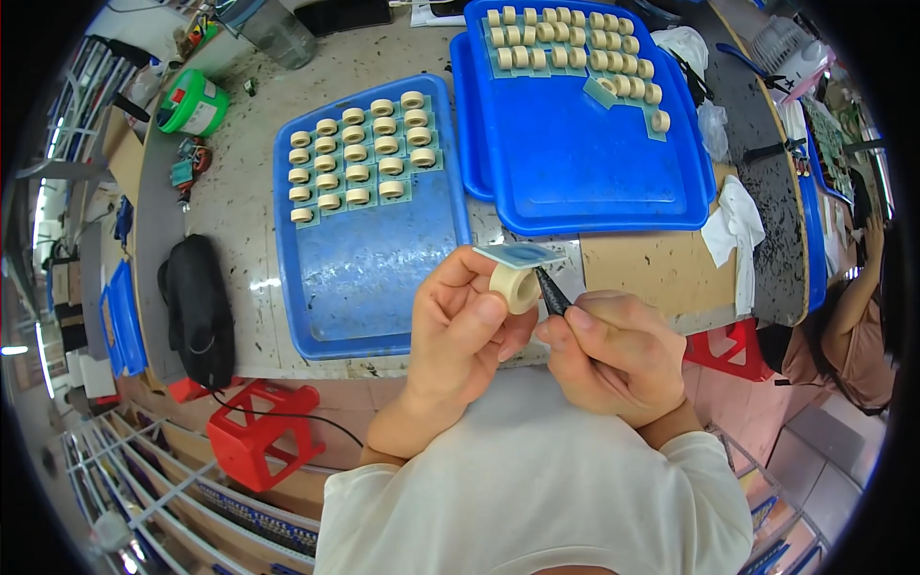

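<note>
My left hand (448, 335) is closed on a cream ring-shaped coil (502, 283) with a small pale green board (520, 255) attached at its top. The ring's opening is turned toward my right hand (623, 355). That hand pinches a slim black pointed tool (553, 295), whose exact kind I cannot make out. Its tip comes up to the edge of the board, beside the ring; whether it touches is unclear. Beyond my hands, a blue tray (374, 278) bears rows of similar rings on green boards. Another blue tray (594, 182) at the right holds more of them along its far side.
A second tray (471, 144) lies under the right one. Cardboard (637, 273) and a white cloth (736, 230) are at the right, a black bag-like item (199, 307) and green bucket (196, 103) at the left. Red stools (261, 431) stand below the table. Another person (848, 331) is at far right.
</note>
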Demonstrator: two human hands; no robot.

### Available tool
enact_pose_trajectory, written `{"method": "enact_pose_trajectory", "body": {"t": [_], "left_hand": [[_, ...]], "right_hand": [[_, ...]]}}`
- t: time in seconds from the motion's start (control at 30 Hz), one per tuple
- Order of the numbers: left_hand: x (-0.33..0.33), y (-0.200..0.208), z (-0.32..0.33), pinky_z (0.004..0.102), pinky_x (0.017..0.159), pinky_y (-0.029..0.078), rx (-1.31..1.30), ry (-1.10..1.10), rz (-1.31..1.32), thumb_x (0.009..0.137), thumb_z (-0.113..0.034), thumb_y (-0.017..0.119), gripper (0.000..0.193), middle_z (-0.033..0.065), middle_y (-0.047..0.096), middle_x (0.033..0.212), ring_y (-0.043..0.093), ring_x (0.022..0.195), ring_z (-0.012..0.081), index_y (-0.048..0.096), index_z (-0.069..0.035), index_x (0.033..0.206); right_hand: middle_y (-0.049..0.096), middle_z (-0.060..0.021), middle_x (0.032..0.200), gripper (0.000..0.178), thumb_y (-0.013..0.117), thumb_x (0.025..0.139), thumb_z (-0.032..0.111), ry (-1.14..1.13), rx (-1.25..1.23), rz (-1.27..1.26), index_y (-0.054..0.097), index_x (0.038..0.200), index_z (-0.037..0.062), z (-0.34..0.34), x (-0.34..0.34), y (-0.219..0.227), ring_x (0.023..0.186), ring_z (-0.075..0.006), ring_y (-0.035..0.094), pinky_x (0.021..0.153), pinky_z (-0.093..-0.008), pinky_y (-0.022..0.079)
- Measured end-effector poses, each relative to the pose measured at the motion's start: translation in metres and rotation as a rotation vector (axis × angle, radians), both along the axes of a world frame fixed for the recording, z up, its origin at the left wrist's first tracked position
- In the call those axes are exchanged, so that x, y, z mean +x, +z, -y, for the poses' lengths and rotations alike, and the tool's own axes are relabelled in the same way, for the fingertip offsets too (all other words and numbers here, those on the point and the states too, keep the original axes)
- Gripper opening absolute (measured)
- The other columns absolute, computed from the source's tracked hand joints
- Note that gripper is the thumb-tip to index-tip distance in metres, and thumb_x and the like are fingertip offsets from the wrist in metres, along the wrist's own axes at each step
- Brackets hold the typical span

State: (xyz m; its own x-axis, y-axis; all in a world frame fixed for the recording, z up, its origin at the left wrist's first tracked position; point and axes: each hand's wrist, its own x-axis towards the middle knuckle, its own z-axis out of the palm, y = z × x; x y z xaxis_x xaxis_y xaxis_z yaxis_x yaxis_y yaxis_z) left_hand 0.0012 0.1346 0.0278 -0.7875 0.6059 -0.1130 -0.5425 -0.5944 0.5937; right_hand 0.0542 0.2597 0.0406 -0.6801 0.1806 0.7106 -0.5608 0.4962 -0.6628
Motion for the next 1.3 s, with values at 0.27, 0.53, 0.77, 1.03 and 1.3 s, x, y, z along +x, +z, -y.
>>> {"method": "enact_pose_trajectory", "body": {"t": [0.27,0.53,0.77,1.03,1.3], "left_hand": [[-0.003,-0.002,0.006,0.0206,0.043,0.034,0.095,-0.039,0.086,0.077,-0.014,0.056,0.019,0.0111,0.056,0.081,0.046,0.053,0.0119,0.046,-0.002,0.088],[-0.032,-0.037,0.033,0.0204,0.053,0.041,-0.704,0.295,-0.308,0.068,-0.001,0.062,0.023,0.0057,0.057,0.077,0.05,0.057,0.0083,0.05,-0.001,0.087],[-0.09,-0.046,0.032,0.0265,0.048,0.04,-1.427,0.316,-1.221,0.057,-0.004,0.066,0.022,0.0089,0.053,0.066,0.048,0.052,0.0156,0.054,0.001,0.075],[-0.115,-0.055,0.011,0.0322,0.057,0.046,-1.653,0.122,-1.332,0.058,-0.007,0.067,0.02,0.0154,0.058,0.068,0.057,0.063,0.0247,0.057,0.004,0.072],[-0.127,-0.044,0.003,0.0283,0.053,0.046,-1.73,-0.058,-1.156,0.063,-0.013,0.067,0.02,0.0148,0.058,0.06,0.058,0.055,0.0223,0.058,0.004,0.068]], "right_hand": [[0.054,-0.0076,0.061,0.028,0.067,0.06,-0.005,0.043,-0.108,0.093,0.056,0.085,0.0008,0.004,0.0,0.0,0.049,-0.0181,0.053,0.043,-0.0259,0.043],[0.055,-0.0093,0.063,0.025,0.057,0.073,-0.001,0.051,-0.251,0.108,0.049,0.096,0.0043,-0.014,0.015,-0.012,0.045,-0.0147,0.051,0.047,-0.0278,0.045],[0.055,-0.0099,0.066,0.026,0.057,0.071,-0.006,-0.005,-0.256,0.074,0.049,0.095,0.0033,-0.019,0.014,-0.011,0.052,-0.0142,0.053,0.049,-0.0253,0.045],[0.057,-0.0112,0.068,0.026,0.058,0.07,-0.006,-0.062,-0.296,0.09,0.049,0.093,0.0019,-0.038,0.018,-0.017,0.057,-0.0157,0.055,0.052,-0.0248,0.046],[0.058,-0.0114,0.069,0.026,0.058,0.069,-0.008,-0.066,-0.333,0.073,0.048,0.092,0.0001,-0.046,0.015,-0.023,0.058,-0.0163,0.056,0.052,-0.024,0.045]]}}
